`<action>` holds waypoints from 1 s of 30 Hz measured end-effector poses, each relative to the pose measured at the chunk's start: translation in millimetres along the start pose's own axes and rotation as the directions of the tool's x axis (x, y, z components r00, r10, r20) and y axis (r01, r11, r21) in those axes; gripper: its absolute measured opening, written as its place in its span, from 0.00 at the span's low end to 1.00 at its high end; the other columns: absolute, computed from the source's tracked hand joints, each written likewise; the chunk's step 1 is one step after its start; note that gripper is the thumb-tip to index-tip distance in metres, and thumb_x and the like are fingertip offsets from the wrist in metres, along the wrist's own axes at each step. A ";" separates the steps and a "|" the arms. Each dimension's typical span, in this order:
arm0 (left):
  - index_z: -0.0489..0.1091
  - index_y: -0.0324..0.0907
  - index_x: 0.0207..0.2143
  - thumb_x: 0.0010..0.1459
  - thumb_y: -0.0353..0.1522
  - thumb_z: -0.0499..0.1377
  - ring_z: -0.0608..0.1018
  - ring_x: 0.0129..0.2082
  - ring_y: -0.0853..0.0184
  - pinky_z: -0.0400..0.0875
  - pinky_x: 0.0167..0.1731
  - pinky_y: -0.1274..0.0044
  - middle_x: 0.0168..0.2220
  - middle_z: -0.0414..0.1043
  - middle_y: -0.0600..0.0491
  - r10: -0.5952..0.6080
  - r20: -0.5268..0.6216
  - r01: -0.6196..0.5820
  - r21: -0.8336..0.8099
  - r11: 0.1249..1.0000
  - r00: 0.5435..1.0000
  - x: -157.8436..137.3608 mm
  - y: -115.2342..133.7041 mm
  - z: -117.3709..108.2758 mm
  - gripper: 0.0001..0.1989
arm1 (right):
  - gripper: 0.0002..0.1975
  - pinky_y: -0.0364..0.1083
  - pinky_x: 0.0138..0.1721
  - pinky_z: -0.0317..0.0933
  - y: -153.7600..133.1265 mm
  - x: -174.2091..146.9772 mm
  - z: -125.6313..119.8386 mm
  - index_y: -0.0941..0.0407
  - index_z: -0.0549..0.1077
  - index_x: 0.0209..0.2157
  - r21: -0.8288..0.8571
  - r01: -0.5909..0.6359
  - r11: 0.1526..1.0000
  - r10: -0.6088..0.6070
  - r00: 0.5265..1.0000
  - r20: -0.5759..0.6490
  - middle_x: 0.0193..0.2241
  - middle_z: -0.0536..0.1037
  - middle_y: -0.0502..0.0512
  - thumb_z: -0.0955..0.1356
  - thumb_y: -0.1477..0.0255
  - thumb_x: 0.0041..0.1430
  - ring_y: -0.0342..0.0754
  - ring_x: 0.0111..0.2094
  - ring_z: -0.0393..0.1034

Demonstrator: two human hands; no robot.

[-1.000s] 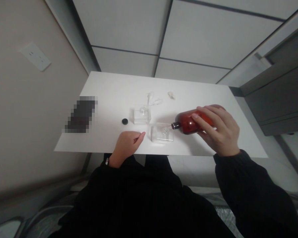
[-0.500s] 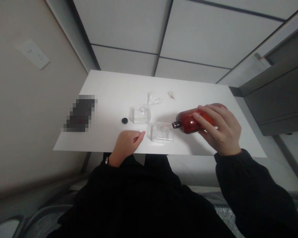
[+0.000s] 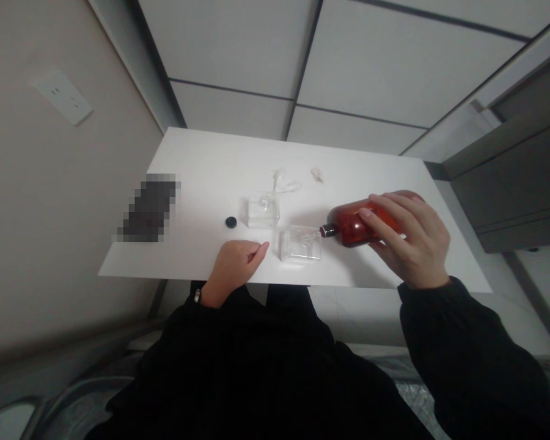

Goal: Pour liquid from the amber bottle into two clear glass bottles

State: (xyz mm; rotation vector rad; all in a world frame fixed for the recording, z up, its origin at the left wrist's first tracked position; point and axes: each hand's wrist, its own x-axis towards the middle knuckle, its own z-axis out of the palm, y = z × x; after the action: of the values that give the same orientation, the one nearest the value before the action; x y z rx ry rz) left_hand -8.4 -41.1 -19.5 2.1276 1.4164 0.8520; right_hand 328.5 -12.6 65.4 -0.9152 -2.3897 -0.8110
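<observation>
Your right hand (image 3: 410, 244) grips the tipped brown bottle (image 3: 352, 225), its neck over the clear jar (image 3: 301, 244) to its left, while your left hand (image 3: 233, 266) rests loosely curled and empty on the table (image 3: 201, 177).

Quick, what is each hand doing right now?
Left hand: loosely curled, empty, resting on the white table.
Right hand: closed around the tilted amber plastic bottle.

Black cap (image 3: 231, 222), blurred dark object (image 3: 148, 208), wall socket (image 3: 63, 97).
</observation>
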 end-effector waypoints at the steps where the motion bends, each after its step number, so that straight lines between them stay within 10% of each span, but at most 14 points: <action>1: 0.46 0.44 0.20 0.71 0.38 0.51 0.55 0.18 0.73 0.44 0.26 0.70 0.17 0.47 0.59 -0.001 -0.001 0.001 -0.003 1.000 1.000 0.1 0.2 -0.1 0.26 | 0.41 0.60 0.56 0.73 0.2 -0.4 0.0 0.46 0.59 0.71 0.004 -0.003 1.000 0.003 1.000 0.003 0.60 0.77 0.61 0.73 0.80 0.62 0.59 0.57 0.76; 30: 0.46 0.44 0.19 0.71 0.38 0.51 0.54 0.18 0.73 0.44 0.27 0.69 0.17 0.46 0.59 -0.016 -0.001 0.016 -0.016 1.000 1.000 0.0 2.1 -0.5 0.26 | 0.38 0.59 0.57 0.72 4.7 -1.1 -1.6 0.45 0.62 0.71 0.053 -0.002 0.999 0.002 1.000 0.001 0.63 0.75 0.58 0.73 0.77 0.65 0.60 0.59 0.74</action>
State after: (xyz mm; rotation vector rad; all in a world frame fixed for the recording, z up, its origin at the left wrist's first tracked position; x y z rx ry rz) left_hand -7.5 -41.9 -17.8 2.1014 1.4211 0.8552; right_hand 332.9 -11.3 67.6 -0.8972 -2.3985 -0.7425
